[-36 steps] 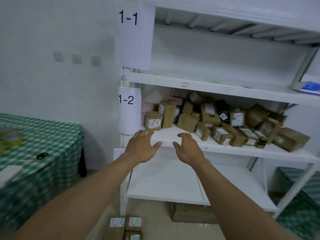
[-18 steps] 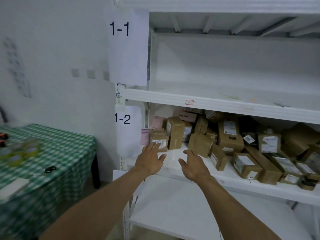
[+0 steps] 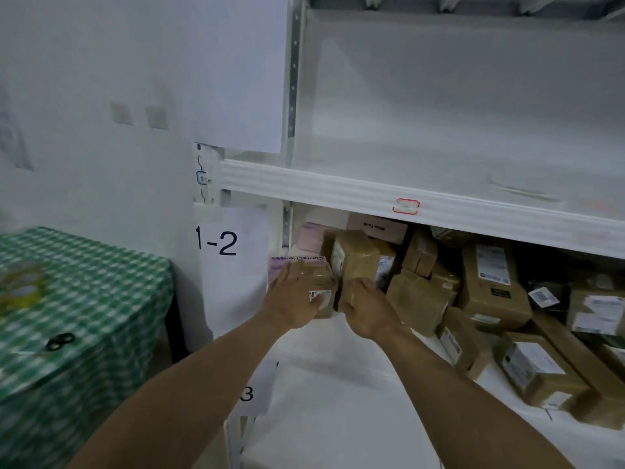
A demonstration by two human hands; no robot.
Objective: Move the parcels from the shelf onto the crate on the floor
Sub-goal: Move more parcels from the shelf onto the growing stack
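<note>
**Both hands on parcels at shelf 1-2**

While over a dozen brown parcels crowd the shelf at centre right, the left hand lies spread over a small labelled parcel; its grip looks unclosed. Right hand cups the tall parcel; whether it grips is unclear.

The front of the small parcel is partly covered by the left hand, and its label is mostly hidden. The lower face of the tall parcel is masked by the right hand. Whether either grip is closed cannot be told. The bench is blurred and cut off at the left edge. Parcel labels are too small to be read.
</note>
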